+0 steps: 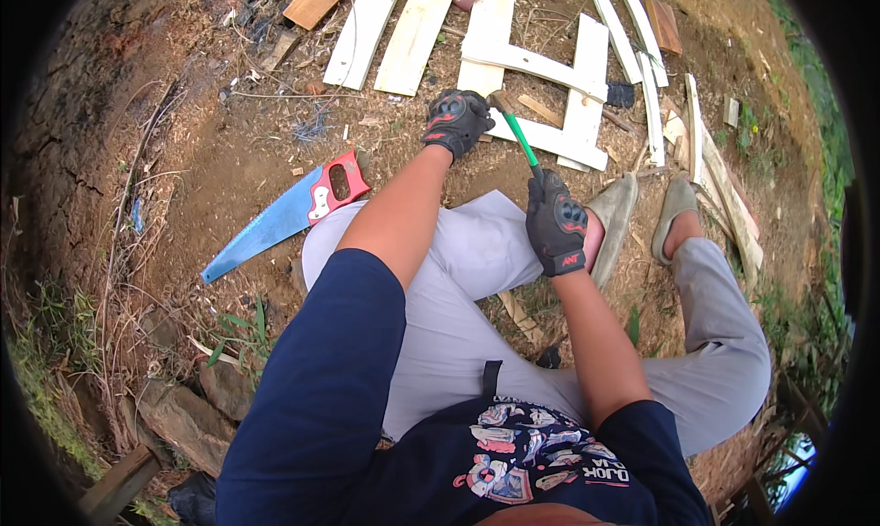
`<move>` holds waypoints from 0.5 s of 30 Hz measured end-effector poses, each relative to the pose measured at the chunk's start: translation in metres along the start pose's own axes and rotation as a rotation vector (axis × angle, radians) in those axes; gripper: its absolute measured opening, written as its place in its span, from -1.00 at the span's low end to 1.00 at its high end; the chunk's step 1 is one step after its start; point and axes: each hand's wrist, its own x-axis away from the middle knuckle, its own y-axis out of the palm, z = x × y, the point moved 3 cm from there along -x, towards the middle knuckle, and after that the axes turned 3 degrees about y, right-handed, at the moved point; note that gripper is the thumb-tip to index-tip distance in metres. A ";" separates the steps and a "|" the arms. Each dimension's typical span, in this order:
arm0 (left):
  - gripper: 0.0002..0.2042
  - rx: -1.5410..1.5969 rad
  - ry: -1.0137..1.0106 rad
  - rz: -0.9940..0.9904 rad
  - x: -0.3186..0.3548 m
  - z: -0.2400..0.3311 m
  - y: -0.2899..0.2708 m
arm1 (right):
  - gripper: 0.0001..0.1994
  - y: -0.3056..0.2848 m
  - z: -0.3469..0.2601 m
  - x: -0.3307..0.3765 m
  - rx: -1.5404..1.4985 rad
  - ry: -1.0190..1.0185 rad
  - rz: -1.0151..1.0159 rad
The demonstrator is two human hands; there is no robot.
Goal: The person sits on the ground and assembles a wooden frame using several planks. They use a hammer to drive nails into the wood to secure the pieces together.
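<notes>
My right hand (555, 219), in a black glove with red marks, is wrapped round the green handle of a hammer (520, 136). The hammer's head points away from me, beside my left hand (456, 121). That hand wears a matching glove and its fingers are curled in. Whatever they may hold is hidden. Just beyond and to the right of it, pale wooden crosspieces (552, 143) lie across two pale boards (587, 91) on the ground. The hammer's head is close to the near end of the left board (488, 33).
A handsaw (280, 222) with a blue blade and red handle lies left of my knee. More pale planks (417, 33) lie at the back, with long strips (649, 104) to the right. Brown wood pieces (318, 0) and shavings are scattered on the dirt. Stones (186, 421) sit lower left.
</notes>
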 end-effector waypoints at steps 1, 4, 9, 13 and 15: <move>-0.77 0.019 -0.034 -0.040 -0.001 -0.002 0.002 | -0.67 0.001 0.000 0.001 -0.009 0.000 -0.013; -0.77 0.031 -0.080 -0.042 -0.001 0.000 0.003 | -0.67 0.004 0.003 -0.003 0.017 -0.007 -0.054; -0.70 0.020 0.058 0.079 0.001 -0.007 0.006 | -0.67 0.004 0.004 0.000 0.001 0.027 -0.009; -0.69 -0.040 -0.010 0.007 0.000 0.004 0.000 | -0.66 -0.002 -0.001 -0.002 0.034 0.066 -0.121; -0.70 -0.093 -0.023 -0.035 -0.003 0.012 -0.003 | -0.66 0.016 0.012 -0.003 0.107 0.047 -0.150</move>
